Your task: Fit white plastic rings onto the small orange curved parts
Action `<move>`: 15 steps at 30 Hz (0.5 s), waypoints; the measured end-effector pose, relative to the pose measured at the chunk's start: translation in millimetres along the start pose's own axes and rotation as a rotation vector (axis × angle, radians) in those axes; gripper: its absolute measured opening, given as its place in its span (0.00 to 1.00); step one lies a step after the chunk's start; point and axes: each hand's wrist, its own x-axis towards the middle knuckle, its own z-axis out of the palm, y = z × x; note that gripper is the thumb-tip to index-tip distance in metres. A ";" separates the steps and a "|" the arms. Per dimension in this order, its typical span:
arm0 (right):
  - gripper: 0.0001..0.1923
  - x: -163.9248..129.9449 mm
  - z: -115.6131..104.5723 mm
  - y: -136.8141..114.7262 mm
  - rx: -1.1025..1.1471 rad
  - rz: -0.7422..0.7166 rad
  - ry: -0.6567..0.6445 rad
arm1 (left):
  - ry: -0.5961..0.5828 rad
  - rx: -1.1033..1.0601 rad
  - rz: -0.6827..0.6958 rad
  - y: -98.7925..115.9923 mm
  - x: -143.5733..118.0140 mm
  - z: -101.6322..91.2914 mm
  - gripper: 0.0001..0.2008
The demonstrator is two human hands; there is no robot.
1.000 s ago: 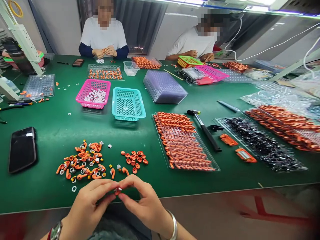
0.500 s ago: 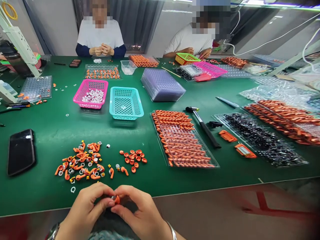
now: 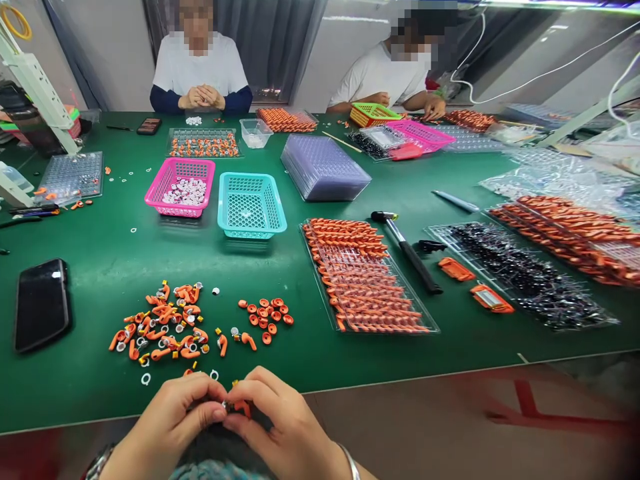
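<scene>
Fingertips meet at the near edge of a green table (image 3: pixel 110 260), where a person's left hand (image 3: pixel 173 413) and right hand (image 3: pixel 283 417) pinch a small orange part (image 3: pixel 243 408) between them, thumbs and forefingers clamped on it. Just beyond the fingers, and to their left, lies a loose heap of orange stems (image 3: pixel 165 327); ahead and slightly right sit round orange caps (image 3: pixel 267 317). A black phone (image 3: pixel 43 303) rests well to the fingers' left; a filled clear tray (image 3: pixel 370 280) and a hammer (image 3: pixel 415 257) lie to their right. Farther ahead stand a pink basket (image 3: pixel 150 190) (white pieces inside) and a turquoise basket (image 3: pixel 253 233). Across the tabletop, two co-workers in white shirts sit before pale walls and a dark curtain (image 3: pixel 273 53), while a red bar (image 3: pixel 526 400) shows on the floor, right of the fingers.
</scene>
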 end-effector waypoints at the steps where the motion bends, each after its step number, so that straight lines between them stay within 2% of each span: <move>1: 0.02 -0.4 0.0 0.1 -0.008 -0.014 -0.007 | 0.007 0.017 0.008 0.4 0.1 -0.1 0.12; 7: 0.10 -0.3 0.4 -3.2 -0.087 -0.081 0.009 | 0.021 0.066 0.056 1.0 -2.3 2.2 0.11; 11: 0.09 0.3 -1.1 -6.6 -0.074 -0.055 0.038 | 0.019 0.057 0.110 1.1 -4.6 3.3 0.12; 15: 0.06 0.5 -7.1 -8.2 0.067 0.013 -0.031 | 0.056 0.025 0.137 0.1 -5.1 2.2 0.10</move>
